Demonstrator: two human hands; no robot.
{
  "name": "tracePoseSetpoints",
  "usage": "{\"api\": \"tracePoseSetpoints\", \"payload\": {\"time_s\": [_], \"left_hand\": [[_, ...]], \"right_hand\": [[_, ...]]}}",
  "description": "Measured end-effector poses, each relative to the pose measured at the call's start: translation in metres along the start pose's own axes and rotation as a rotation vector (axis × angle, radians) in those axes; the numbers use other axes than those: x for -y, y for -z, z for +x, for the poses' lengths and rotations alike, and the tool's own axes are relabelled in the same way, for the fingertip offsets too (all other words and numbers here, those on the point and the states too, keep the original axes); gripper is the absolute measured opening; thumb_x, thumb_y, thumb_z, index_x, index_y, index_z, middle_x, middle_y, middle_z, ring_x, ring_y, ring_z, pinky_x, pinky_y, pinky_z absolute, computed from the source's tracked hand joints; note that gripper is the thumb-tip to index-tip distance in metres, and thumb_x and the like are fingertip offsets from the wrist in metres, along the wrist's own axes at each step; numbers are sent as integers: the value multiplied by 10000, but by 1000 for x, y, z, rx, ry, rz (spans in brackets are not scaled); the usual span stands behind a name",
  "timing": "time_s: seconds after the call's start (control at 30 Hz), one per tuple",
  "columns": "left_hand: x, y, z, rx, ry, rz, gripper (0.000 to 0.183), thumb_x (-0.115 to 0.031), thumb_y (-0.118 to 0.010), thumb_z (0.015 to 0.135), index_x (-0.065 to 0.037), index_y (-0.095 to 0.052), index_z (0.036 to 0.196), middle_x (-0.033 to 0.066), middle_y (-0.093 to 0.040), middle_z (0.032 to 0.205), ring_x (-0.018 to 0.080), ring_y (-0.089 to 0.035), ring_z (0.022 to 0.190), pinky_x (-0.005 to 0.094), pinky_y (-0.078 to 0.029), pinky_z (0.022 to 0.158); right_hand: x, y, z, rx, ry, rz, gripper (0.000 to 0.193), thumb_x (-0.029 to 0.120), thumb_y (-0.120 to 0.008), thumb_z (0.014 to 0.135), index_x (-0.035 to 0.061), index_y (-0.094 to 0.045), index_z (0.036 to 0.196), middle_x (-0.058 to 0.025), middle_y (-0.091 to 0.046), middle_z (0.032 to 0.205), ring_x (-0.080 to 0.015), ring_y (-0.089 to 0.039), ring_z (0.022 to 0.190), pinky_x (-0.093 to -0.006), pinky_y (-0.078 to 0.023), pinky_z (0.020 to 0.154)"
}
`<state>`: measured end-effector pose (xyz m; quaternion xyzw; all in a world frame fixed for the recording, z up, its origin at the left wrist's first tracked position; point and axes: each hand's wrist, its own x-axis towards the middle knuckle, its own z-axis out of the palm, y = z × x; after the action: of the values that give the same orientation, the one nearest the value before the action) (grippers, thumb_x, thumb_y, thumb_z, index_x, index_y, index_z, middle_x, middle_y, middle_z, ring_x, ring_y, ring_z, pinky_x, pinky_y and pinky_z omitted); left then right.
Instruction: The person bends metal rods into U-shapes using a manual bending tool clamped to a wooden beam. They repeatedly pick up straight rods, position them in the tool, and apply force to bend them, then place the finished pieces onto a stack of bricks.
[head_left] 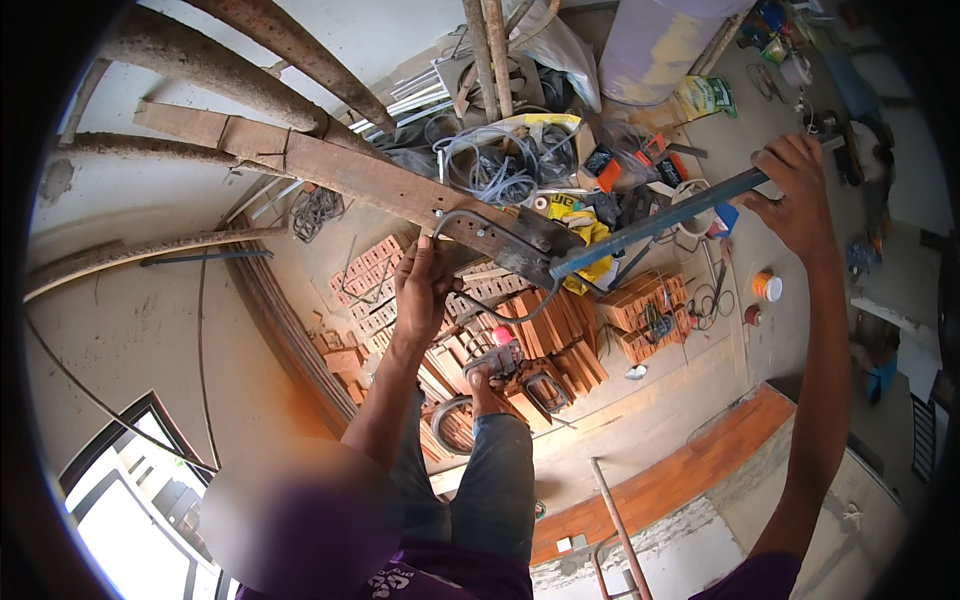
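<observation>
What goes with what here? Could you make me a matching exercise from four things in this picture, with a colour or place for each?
Things:
1. left hand
2. right hand
3. stacked bricks
4. small can

Descriptions:
a. lying on the floor below
b. grips the blue metal bar
c. orange with a white top
d. holds the curved grey rod at the rusty plank

Pairs: 1-d, 2-b, 3-a, 4-c

Rusty, rough brown steel plank [330, 165] with a dark matt metal bracket [525, 245] at its end, from which a smooth blue-painted metal bar [650, 222] extends; below the plank, stacked matt orange clay bricks [560, 335] on dusty concrete floor [650, 400]; beside it, rough mortar-crusted poles [290, 45].
</observation>
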<state>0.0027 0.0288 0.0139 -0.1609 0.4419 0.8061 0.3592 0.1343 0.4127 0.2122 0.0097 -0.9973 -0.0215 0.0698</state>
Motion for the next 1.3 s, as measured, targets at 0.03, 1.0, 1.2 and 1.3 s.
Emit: {"api": "tracePoseSetpoints", "payload": {"time_s": [0.03,1.0,1.2,1.3], "left_hand": [[-3,0,0,16,16,42,212,-242,-489,1004,-105,-501,843,-59,-314,608,67,-332,533,248,-395,526],[-22,24,28,206,143,428,417,-415,-489,995,-125,-456,697,-69,-272,563,46,-241,464,222,-241,437],[-11,25,33,137,113,452,477,-435,-512,983,-155,-377,621,-70,-300,561,49,-276,460,229,-255,411],[-10,22,29,179,17,495,450,-406,-490,998,-159,-369,642,-73,-276,542,44,-232,453,230,-228,420]], "right_hand": [[5,3,-4,-20,-56,-14,424,298,-799,605,34,-574,849,-87,-497,822,-278,-482,845,-412,-350,830],[361,-88,-217,76,-1355,1086,263,263,-558,955,17,-566,862,-56,-500,575,-139,-461,504,-317,-372,490],[332,-93,-224,100,-1212,768,214,248,-559,953,44,-576,890,-124,-552,621,-295,-564,550,-376,-414,508],[312,-82,-214,231,-1153,663,220,251,-552,957,47,-581,881,-124,-571,636,-313,-577,562,-386,-422,509]]}}
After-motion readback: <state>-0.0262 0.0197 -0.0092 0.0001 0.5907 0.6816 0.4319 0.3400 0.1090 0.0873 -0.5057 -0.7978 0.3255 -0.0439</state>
